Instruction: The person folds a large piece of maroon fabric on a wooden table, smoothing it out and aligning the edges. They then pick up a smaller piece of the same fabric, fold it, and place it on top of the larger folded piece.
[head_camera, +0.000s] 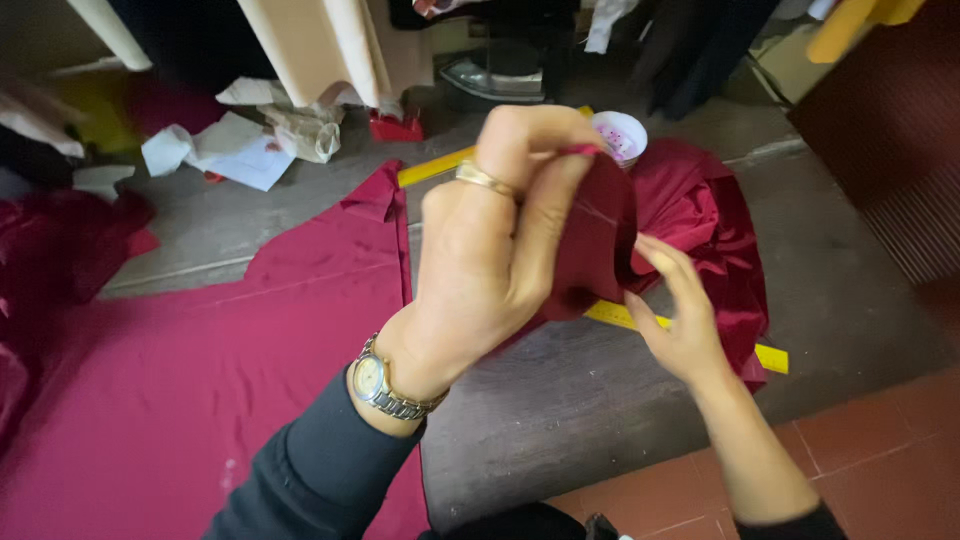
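Crimson cloth piece (590, 250) is pinched up off the floor between both hands, held near the middle of the view, above the yellow ruler (690, 335). Left hand (490, 250), w/ a gold ring (485, 180) and a wristwatch (385, 385), has its fingers (545, 135) curled and pressed together over the top edge of the piece, thumb clamping it from the front. Right hand (680, 310) sits lower, fingers partly spread; forefinger and thumb seem to nip the lower edge, though the exact contact is hidden by the cloth. Piece looks folded or curved over itself, approx. palm-sized; can't tell if any stitching or marking is on it. Behind it lies a bunched heap of the same red fabric (710, 210), and a small white bowl (620, 135) w/ pinkish bits stands just beyond the hands. A big flat red sheet (200, 380) spreads over the floor (540, 400) at left, its edges already cut to shape, so cutting seems at least partly done. White paper scraps (235, 150) lie further back. Judging from this, the small piece is being folded or shaped by hand; no joining to the larger pieces shows yet.
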